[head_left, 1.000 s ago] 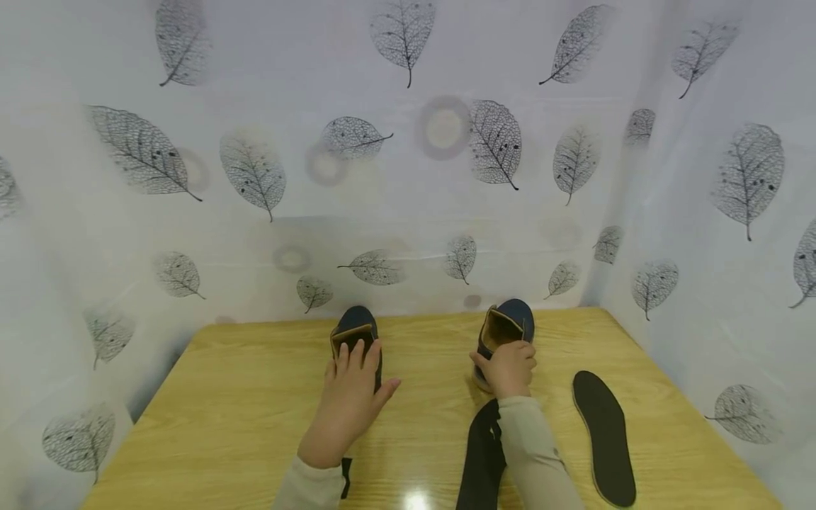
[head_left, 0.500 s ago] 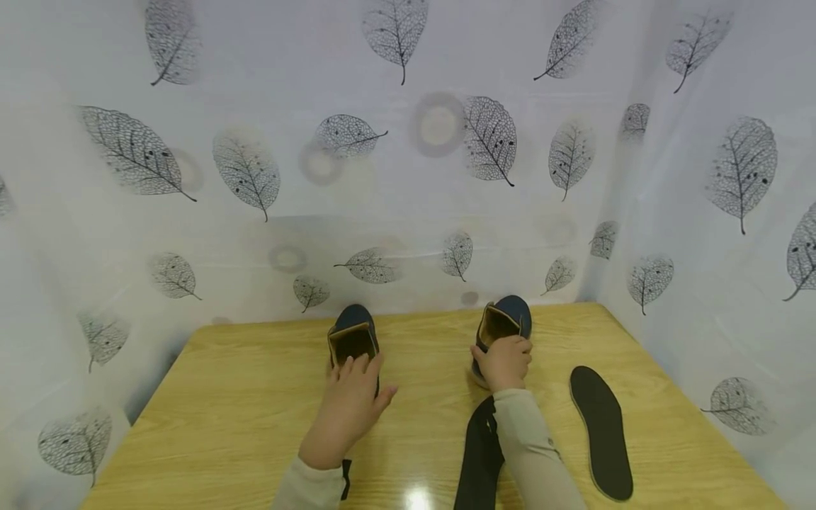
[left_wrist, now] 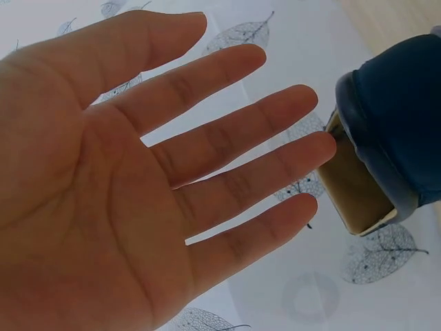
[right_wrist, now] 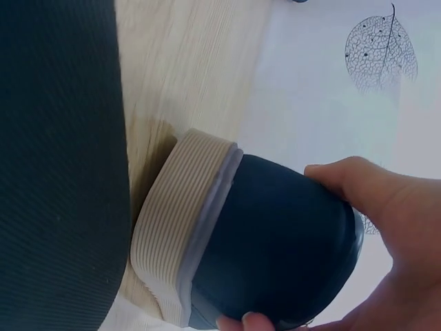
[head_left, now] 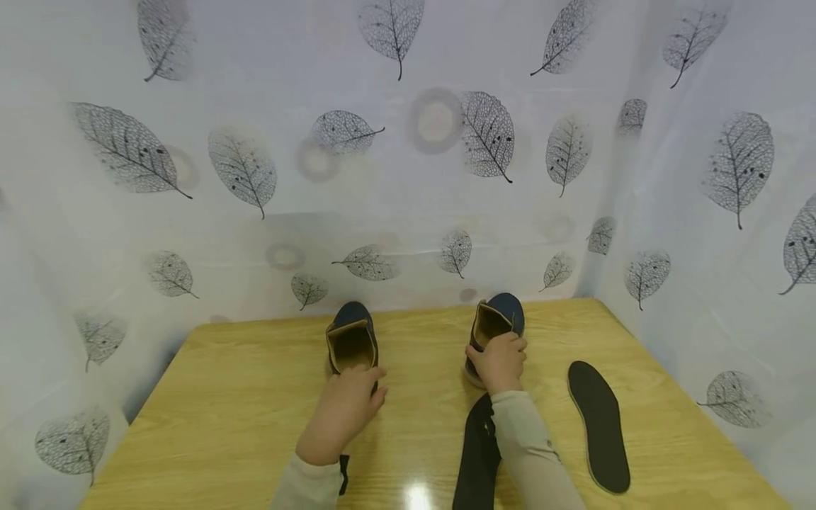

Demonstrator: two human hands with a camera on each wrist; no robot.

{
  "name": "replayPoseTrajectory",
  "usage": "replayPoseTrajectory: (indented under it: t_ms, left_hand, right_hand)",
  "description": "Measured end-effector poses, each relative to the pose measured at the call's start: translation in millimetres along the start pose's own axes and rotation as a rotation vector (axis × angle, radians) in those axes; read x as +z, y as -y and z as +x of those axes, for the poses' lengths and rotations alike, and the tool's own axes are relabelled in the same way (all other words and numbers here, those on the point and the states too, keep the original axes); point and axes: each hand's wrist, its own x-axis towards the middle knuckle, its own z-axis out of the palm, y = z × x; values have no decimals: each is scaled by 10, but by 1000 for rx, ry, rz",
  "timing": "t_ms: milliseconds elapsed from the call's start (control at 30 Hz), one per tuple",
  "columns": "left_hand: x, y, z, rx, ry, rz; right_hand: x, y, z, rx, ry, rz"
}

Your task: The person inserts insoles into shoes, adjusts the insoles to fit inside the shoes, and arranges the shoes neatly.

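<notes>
Right hand (head_left: 500, 363) grips right shoe (head_left: 510, 306) near back edge of counter (head_left: 255, 397); left hand (head_left: 344, 407), fingers spread, empty, beside left shoe (head_left: 353, 312), same edge; pulling right shoe back could disturb insole (head_left: 478, 453)

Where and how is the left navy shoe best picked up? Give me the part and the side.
Probably at the heel, coming from the near side, with the grip spanning both flanks. The left navy shoe points its toe at the leaf-print backdrop, so the heel is closest. The left wrist view shows the heel smooth and rounded, which should suit a squeeze from either flank.
</notes>
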Motion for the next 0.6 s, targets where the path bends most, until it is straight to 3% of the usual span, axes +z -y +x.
replayPoseTrajectory:
  t_ms: [267,600]
  left_hand:
    - [-9,3,11,2,6,8]
    - [-8,4,6,-2,13,6]
  right_hand:
    - [-12,52,-41,-46,-24,-12]
    - [-103,107,-166,-93,15,15]
